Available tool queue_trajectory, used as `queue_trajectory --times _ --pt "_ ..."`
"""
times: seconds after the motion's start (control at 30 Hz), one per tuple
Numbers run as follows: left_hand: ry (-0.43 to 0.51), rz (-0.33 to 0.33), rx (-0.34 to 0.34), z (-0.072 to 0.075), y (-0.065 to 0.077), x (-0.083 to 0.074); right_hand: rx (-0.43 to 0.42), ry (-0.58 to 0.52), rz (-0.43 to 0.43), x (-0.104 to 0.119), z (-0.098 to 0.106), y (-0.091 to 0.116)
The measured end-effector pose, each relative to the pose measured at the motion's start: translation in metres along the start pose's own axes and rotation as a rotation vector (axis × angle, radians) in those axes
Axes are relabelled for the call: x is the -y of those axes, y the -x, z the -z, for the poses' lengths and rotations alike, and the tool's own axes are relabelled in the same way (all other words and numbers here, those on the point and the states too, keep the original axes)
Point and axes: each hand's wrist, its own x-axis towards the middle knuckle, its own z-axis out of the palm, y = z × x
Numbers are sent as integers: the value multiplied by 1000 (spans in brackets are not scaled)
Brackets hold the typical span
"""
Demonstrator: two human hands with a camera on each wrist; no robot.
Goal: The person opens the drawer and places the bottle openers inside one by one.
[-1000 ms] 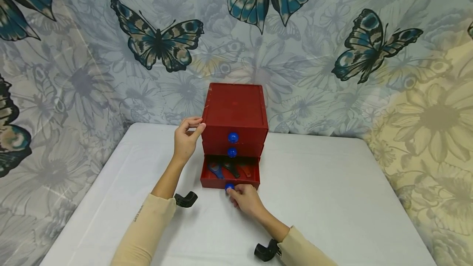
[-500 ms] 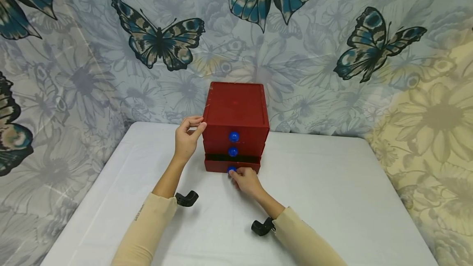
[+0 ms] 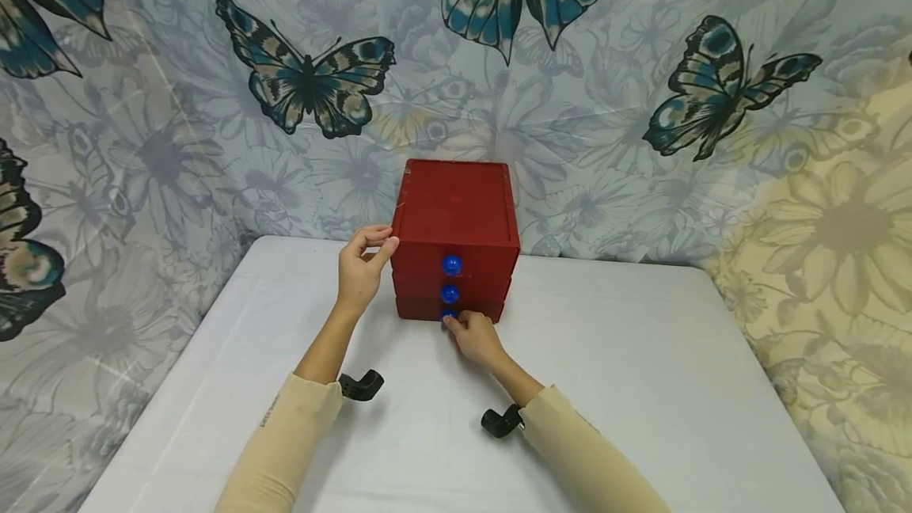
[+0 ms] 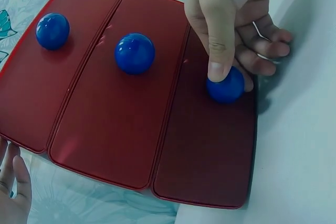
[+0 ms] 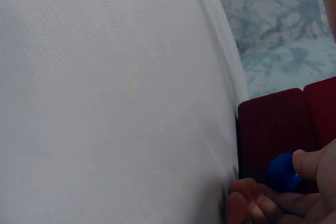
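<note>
A red drawer unit (image 3: 456,204) with three stacked drawers stands toward the back of the table, each front bearing a round blue knob. All three fronts sit flush with the unit. My right hand (image 3: 476,336) pinches the bottom drawer's knob (image 4: 227,86) between thumb and index finger, its other fingers loosely bent below. The middle knob (image 4: 135,53) and the top knob (image 4: 52,31) are untouched. My left hand (image 3: 359,271) rests its fingertips against the unit's left side near the top front corner, fingers only slightly bent. The drawers' insides are hidden.
A white cloth covers the table (image 3: 641,386). Behind it hangs a fabric backdrop (image 3: 570,125) printed with butterflies and flowers, close to the unit's back. Black camera mounts (image 3: 362,385) stick out from both wrists.
My right hand has pushed the bottom drawer in from well out to flush, covering the coloured tools seen inside it. The left hand has stayed at the unit's side.
</note>
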Motion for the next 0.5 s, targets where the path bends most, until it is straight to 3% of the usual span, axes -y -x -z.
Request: queue_trajectory --times 0.1,0.33,0.5 --pt "5 10 6 0 1 -4 5 -3 -5 -2 -1 1" --pt "-32 22 44 1 7 -32 -7 -6 7 -5 5 6" --pt "-34 62 77 7 12 -34 -5 -34 -17 -13 14 10"
